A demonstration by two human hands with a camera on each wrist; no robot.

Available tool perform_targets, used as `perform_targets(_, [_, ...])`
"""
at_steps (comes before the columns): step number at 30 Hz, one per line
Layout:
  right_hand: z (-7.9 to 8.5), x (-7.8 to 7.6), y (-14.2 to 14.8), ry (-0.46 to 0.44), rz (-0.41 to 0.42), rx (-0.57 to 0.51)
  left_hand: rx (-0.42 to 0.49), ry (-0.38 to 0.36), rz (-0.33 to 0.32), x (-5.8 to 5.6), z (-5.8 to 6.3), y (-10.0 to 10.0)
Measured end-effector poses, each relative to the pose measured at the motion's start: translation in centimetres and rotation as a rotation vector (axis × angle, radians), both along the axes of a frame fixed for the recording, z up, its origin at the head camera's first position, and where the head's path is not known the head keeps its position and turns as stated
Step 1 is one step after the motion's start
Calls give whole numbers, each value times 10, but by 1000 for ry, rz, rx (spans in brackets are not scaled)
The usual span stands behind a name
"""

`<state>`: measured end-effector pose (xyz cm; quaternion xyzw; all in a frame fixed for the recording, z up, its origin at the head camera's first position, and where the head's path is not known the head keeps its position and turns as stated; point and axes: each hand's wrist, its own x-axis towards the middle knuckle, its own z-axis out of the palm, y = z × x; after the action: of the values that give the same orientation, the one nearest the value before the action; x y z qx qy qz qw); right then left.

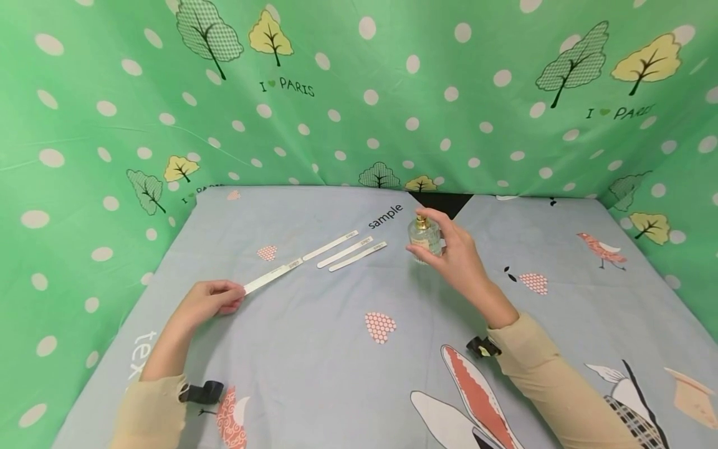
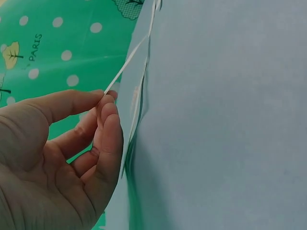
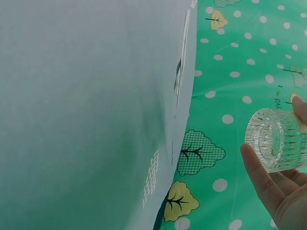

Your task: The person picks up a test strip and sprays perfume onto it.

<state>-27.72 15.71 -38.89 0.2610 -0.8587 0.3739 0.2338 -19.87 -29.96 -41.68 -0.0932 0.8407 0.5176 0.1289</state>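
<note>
Left hand (image 1: 209, 300) pinches 1 white strip (image 1: 273, 276); right hand (image 1: 461, 259) grips glass bottle (image 1: 424, 236); 3 similar strips (image 1: 344, 252) lie between

The bottle (image 1: 424, 242), ribbed clear glass with a gold neck and pale label, is in the right hand's (image 1: 461, 257) grip, clear of the cloth (image 1: 314, 355); a white strip (image 1: 273, 277), printed near its far end, is pinched in the left hand (image 1: 206, 303); three similar strips (image 1: 344, 252) lie slantwise, side by side, between them.
</note>
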Motion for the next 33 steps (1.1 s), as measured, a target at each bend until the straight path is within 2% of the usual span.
perform_targets(12, [-2, 0, 0, -18, -1, -7, -30, -66, -26, 8, -2, -10])
perform_targets(24, [-2, -1, 1, -13, 0, -5, -127, -101, -47, 14, -2, -22])
perform_targets(29, [-2, -1, 2, -14, -2, -6, -200, -89, -63, 17, -1, -25])
perform_targets(33, [-2, -1, 2, -16, -9, -5, -308, -65, -65, 18, 1, -27])
